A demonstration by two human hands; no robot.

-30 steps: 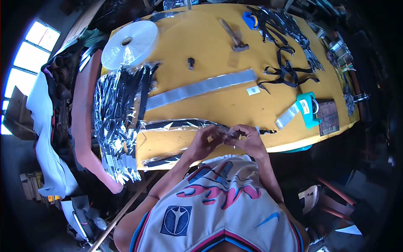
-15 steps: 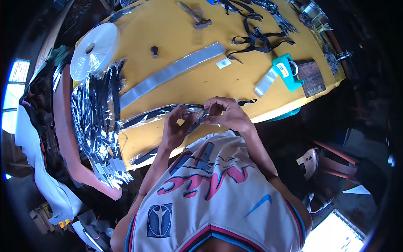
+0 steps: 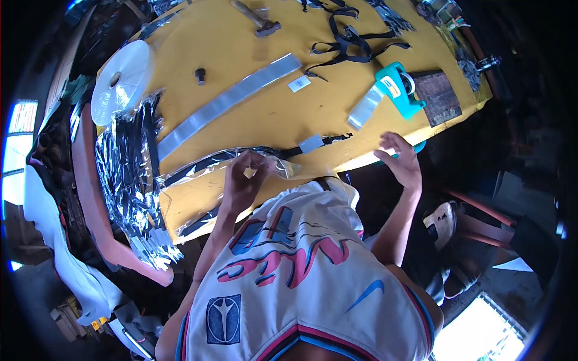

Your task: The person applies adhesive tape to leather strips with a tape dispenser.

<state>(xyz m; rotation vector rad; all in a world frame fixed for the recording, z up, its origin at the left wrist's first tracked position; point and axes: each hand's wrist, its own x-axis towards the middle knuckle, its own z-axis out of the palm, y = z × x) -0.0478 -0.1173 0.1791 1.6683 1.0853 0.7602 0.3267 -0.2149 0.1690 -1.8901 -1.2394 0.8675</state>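
A black strap lies partly inside a long clear plastic sleeve along the near side of the table. My left hand pinches the sleeve near its open end. Out of the sleeve's right end comes the strap, with a white tag on it and a dark hooked tip. My right hand is off to the right above the table's edge, fingers apart and holding nothing. The nearest thing beyond it is a teal tape dispenser with a strip of clear tape beside it.
The yellow table carries a hammer, tangled black straps, a flat clear strip and a big white roll. Several sleeved straps hang over its left side. A dark plate lies right.
My right hand has let go of the sleeve and moved right, opening. The left hand keeps its pinch. The white tag on the strap is now uncovered, and the view has shifted slightly.
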